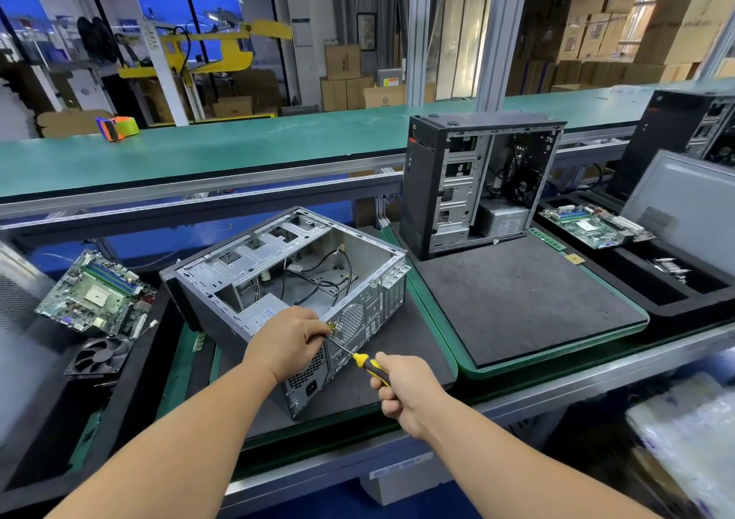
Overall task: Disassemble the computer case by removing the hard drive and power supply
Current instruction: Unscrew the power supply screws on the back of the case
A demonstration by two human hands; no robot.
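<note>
An open grey computer case (254, 256) lies on its side on a black foam mat, rear panel toward me. The silver power supply (260, 313) sits in its near corner, with loose black cables (318, 275) behind it. My left hand (292, 339) is curled over the case's rear top edge, gripping it above the power supply. My right hand (401, 389) grips the yellow-and-black handle of a screwdriver (364, 363), whose shaft points up-left to the rear panel just under my left fingers. No hard drive is visible.
A motherboard (95, 291) and a black fan (99, 357) lie in the left tray. A second open case (473, 180) stands upright behind a bare foam mat (517, 299). Another motherboard (592, 226) and a side panel (684, 204) sit at right. A green conveyor (238, 148) runs behind.
</note>
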